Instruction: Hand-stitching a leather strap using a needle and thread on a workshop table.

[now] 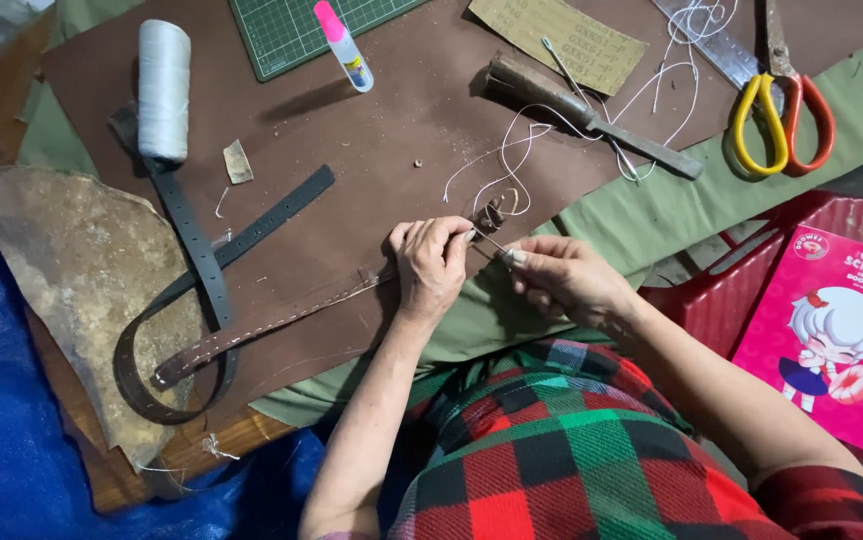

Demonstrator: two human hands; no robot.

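Observation:
My left hand point(431, 262) pinches the near end of a long brown leather strap point(271, 322) that runs down-left across the brown leather sheet point(391, 130). My right hand point(563, 278) grips a thin needle point(489, 243) whose tip meets the strap end by a small buckle point(492, 213). White thread point(511, 160) trails from the strap end up toward the tools. A dark grey belt point(203, 262) loops around under the strap on the left.
A white thread spool point(164, 88), a green cutting mat point(301, 30), a pink-capped glue tube point(343, 46), a wooden-handled awl point(591, 118), yellow and orange scissors point(781, 105) and a metal ruler point(711, 40) lie at the back. A red plastic stool point(741, 270) with a pink box point(831, 330) stands right.

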